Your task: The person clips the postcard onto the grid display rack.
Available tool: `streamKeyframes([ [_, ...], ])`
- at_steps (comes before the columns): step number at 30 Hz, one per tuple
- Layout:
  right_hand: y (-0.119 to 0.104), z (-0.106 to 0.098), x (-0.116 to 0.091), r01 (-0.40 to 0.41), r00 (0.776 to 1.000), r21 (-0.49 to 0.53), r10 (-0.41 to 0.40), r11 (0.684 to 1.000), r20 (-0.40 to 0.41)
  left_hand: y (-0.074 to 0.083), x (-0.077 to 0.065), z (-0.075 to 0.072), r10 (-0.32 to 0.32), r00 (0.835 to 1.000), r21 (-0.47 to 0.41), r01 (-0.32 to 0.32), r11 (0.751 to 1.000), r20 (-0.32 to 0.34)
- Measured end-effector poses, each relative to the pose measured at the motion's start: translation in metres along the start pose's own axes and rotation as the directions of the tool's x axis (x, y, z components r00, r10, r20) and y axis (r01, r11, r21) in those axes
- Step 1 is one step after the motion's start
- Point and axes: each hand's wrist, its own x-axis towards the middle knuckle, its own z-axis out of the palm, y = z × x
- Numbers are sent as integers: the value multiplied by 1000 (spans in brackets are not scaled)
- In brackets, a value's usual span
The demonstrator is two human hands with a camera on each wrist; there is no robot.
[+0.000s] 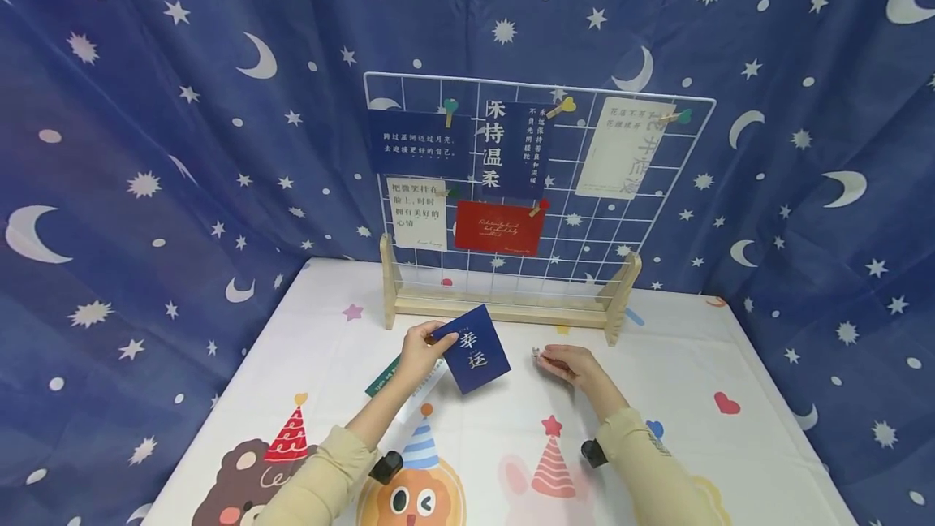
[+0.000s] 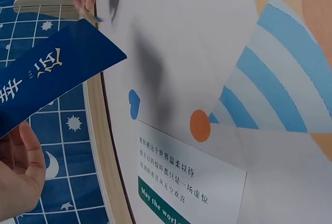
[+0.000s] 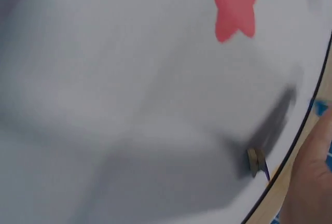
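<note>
My left hand (image 1: 422, 351) pinches a dark blue card (image 1: 476, 349) by its left edge, thumb over the front. White characters are printed on the card, which is tilted above the table before the rack. To the right, my right hand (image 1: 573, 365) pinches a small wooden clothespin (image 2: 90, 16) with a bluish end, seen in the left wrist view. Another small wooden clip (image 3: 255, 162) with a purple part stands on the table near that hand. Under the left forearm lies a white printed card (image 2: 192, 172) with a green band, partly hidden in the head view.
A white wire grid rack (image 1: 577, 230) on a wooden stand (image 1: 504, 314) stands at the back. Hung on it are several cards, including a red card (image 1: 499, 228) and a cream card (image 1: 621, 157), with small heart-topped clips. A starry blue curtain (image 1: 219, 104) surrounds the table.
</note>
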Motion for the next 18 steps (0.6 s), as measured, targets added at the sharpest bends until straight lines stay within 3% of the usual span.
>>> streamKeyframes([
  [4, 5, 6, 3, 54, 994, -134, -65, 990, -85, 0, 0, -2, -26, 1000, 4, 26, 1000, -4],
  [8, 3, 15, 10, 117, 980, -312, -161, 943, -118, 2, 3, -6, -48, 998, -13, 48, 999, -38],
  [15, 11, 31, 24, 207, 948, -591, -309, 779, -74, -1, 4, -8, -64, 997, -4, 64, 998, -38],
  [18, 16, 37, 26, 206, 930, -698, -359, 686, -78, -3, 3, -7, -67, 997, -9, 67, 998, -35],
])
